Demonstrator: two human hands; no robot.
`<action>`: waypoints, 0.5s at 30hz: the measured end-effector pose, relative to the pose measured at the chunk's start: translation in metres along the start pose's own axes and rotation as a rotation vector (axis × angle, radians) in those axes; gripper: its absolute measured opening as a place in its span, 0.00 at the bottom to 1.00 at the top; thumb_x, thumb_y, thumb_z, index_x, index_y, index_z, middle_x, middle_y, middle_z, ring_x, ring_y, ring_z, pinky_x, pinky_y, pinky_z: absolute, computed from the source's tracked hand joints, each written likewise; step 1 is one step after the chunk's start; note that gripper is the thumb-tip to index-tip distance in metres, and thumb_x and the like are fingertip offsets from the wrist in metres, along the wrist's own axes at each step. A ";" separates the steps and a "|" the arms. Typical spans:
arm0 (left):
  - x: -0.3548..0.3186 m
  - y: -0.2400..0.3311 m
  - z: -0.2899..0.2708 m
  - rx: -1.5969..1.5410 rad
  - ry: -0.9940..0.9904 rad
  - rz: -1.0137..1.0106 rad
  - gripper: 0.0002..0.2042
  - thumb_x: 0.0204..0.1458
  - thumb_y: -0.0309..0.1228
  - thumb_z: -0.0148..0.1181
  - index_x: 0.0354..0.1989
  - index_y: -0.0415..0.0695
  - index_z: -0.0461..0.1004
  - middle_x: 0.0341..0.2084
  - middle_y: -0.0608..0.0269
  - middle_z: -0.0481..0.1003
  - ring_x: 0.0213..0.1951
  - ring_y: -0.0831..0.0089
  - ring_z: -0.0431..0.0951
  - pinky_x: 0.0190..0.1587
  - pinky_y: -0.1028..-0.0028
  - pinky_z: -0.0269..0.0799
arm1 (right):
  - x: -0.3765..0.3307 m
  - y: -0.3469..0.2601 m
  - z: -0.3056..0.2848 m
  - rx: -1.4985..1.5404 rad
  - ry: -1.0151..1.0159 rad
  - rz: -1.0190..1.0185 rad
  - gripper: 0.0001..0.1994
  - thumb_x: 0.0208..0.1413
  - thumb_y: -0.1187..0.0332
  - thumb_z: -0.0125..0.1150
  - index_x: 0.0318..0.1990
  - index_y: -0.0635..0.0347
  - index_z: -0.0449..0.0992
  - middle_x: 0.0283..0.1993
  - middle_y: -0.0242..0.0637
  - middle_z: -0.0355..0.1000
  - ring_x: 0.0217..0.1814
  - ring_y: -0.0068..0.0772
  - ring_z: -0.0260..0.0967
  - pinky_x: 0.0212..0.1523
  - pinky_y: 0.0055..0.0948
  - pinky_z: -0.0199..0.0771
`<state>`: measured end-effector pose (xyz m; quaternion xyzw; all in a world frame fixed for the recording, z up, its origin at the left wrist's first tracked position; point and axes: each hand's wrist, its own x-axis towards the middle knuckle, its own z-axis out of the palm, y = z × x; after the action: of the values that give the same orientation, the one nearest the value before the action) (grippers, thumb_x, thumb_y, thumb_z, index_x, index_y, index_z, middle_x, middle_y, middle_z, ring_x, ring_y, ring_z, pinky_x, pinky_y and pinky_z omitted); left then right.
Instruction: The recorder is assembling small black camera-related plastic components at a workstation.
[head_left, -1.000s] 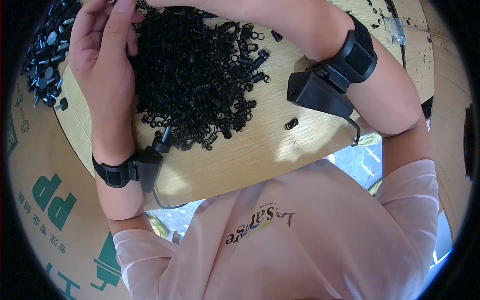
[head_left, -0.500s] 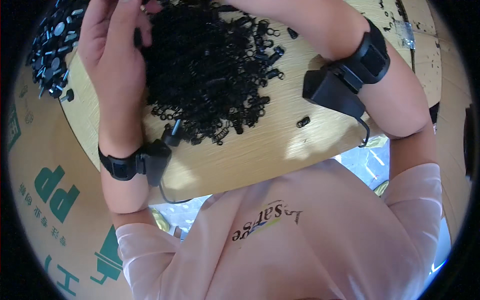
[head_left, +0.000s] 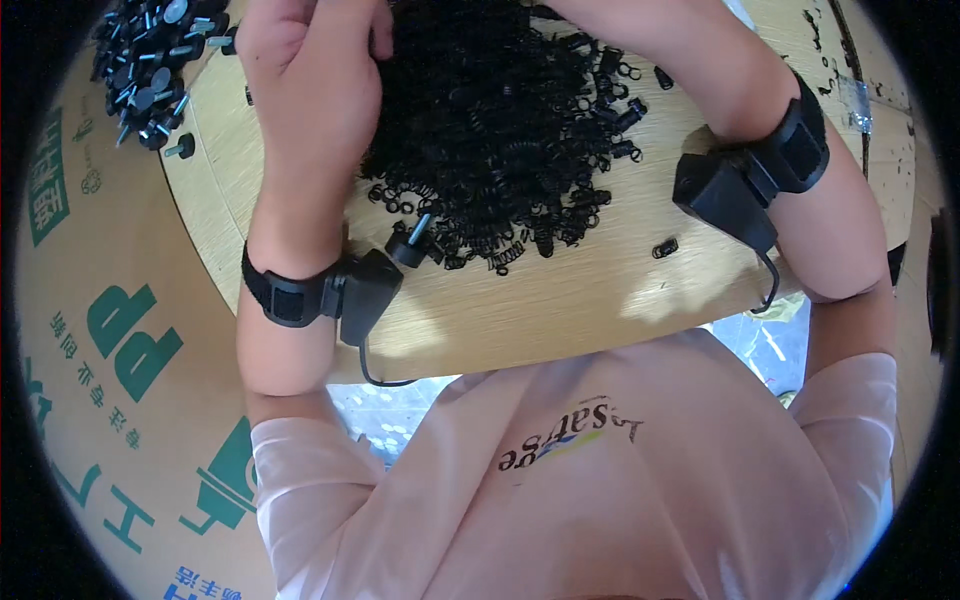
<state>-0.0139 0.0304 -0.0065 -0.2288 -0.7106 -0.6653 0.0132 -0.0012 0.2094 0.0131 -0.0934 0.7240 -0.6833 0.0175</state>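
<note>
At the top edge, my left hand (head_left: 318,75) is over the left side of a large pile of small black coil springs (head_left: 490,130). Its visible fingers are bent inward, closed; the tips are cut off, so what they hold cannot be made out. My right forearm (head_left: 690,50) reaches across the far right of the pile, and that hand lies beyond the top edge. Beside my left wrist stands a black-headed bolt (head_left: 408,245) with a silver shank. A single spring (head_left: 665,247) lies apart on the light wooden table (head_left: 560,300).
A heap of black-headed bolts (head_left: 150,80) fills the far left, with one loose bolt (head_left: 181,146) near it. Printed cardboard (head_left: 130,330) borders the table on the left. Clear tape (head_left: 856,105) sits at the right. Both wrists wear black strapped devices (head_left: 370,295) with cables.
The whole view has shifted, so the pile, bolts and arms appear farther right and slightly higher. More of my left hand's fingers are now cut off by the top edge.
</note>
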 end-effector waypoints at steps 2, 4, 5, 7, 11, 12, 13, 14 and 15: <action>0.000 -0.001 0.005 0.002 0.033 0.007 0.11 0.69 0.32 0.51 0.51 0.39 0.73 0.28 0.72 0.74 0.23 0.89 0.65 0.27 0.88 0.60 | -0.001 0.006 -0.006 -0.012 -0.048 -0.114 0.07 0.64 0.71 0.60 0.45 0.65 0.79 0.36 0.31 0.78 0.36 0.15 0.72 0.35 0.18 0.71; -0.001 0.001 0.005 0.019 0.067 0.011 0.10 0.69 0.31 0.51 0.51 0.39 0.72 0.29 0.72 0.73 0.23 0.90 0.65 0.27 0.88 0.60 | -0.001 -0.006 -0.003 -0.080 -0.036 -0.005 0.07 0.63 0.73 0.61 0.45 0.66 0.79 0.37 0.33 0.80 0.37 0.16 0.74 0.37 0.18 0.72; -0.001 0.001 0.004 0.002 0.075 -0.025 0.10 0.68 0.31 0.52 0.52 0.39 0.72 0.30 0.72 0.74 0.23 0.90 0.65 0.27 0.88 0.60 | -0.001 0.000 -0.003 -0.080 -0.037 -0.005 0.07 0.63 0.73 0.61 0.45 0.66 0.79 0.37 0.33 0.80 0.37 0.16 0.74 0.37 0.18 0.72; 0.000 0.004 0.004 -0.014 0.083 -0.060 0.10 0.68 0.31 0.52 0.52 0.39 0.72 0.30 0.72 0.74 0.23 0.90 0.65 0.27 0.88 0.59 | 0.000 0.012 -0.005 0.103 -0.050 -0.188 0.07 0.62 0.74 0.60 0.45 0.66 0.78 0.36 0.34 0.80 0.38 0.17 0.75 0.39 0.17 0.74; 0.000 0.004 0.007 0.010 0.052 -0.008 0.10 0.68 0.30 0.52 0.51 0.38 0.72 0.29 0.72 0.74 0.23 0.90 0.64 0.25 0.88 0.58 | -0.002 0.016 -0.008 0.113 -0.062 -0.215 0.07 0.61 0.75 0.59 0.44 0.68 0.78 0.35 0.34 0.80 0.38 0.18 0.76 0.40 0.18 0.74; 0.000 0.004 0.007 0.022 0.056 -0.008 0.10 0.67 0.29 0.53 0.51 0.38 0.72 0.29 0.72 0.73 0.22 0.90 0.64 0.25 0.88 0.57 | -0.001 0.012 -0.008 0.081 -0.057 -0.149 0.07 0.60 0.75 0.59 0.43 0.68 0.78 0.36 0.35 0.80 0.37 0.18 0.76 0.39 0.18 0.74; 0.000 0.005 0.006 0.024 0.056 -0.008 0.10 0.67 0.29 0.53 0.51 0.38 0.72 0.29 0.72 0.73 0.22 0.90 0.64 0.25 0.88 0.57 | -0.001 0.007 -0.007 0.049 -0.052 -0.082 0.08 0.59 0.75 0.60 0.43 0.68 0.78 0.36 0.35 0.80 0.37 0.18 0.76 0.39 0.18 0.74; 0.000 0.005 0.004 0.017 0.038 -0.007 0.10 0.67 0.29 0.53 0.51 0.38 0.72 0.28 0.72 0.73 0.22 0.90 0.64 0.25 0.88 0.57 | -0.001 0.004 -0.007 0.050 -0.053 -0.083 0.08 0.59 0.75 0.60 0.43 0.68 0.78 0.36 0.35 0.80 0.37 0.18 0.76 0.39 0.18 0.74; 0.001 0.005 0.002 0.008 0.019 -0.007 0.10 0.67 0.28 0.53 0.51 0.37 0.72 0.28 0.72 0.73 0.22 0.90 0.64 0.25 0.88 0.57 | -0.001 0.000 -0.007 0.002 -0.054 -0.042 0.08 0.58 0.75 0.61 0.43 0.68 0.78 0.36 0.35 0.80 0.37 0.18 0.75 0.38 0.18 0.74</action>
<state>-0.0120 0.0330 -0.0019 -0.2199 -0.7138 -0.6647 0.0185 -0.0009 0.2165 0.0134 -0.1271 0.7204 -0.6814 0.0229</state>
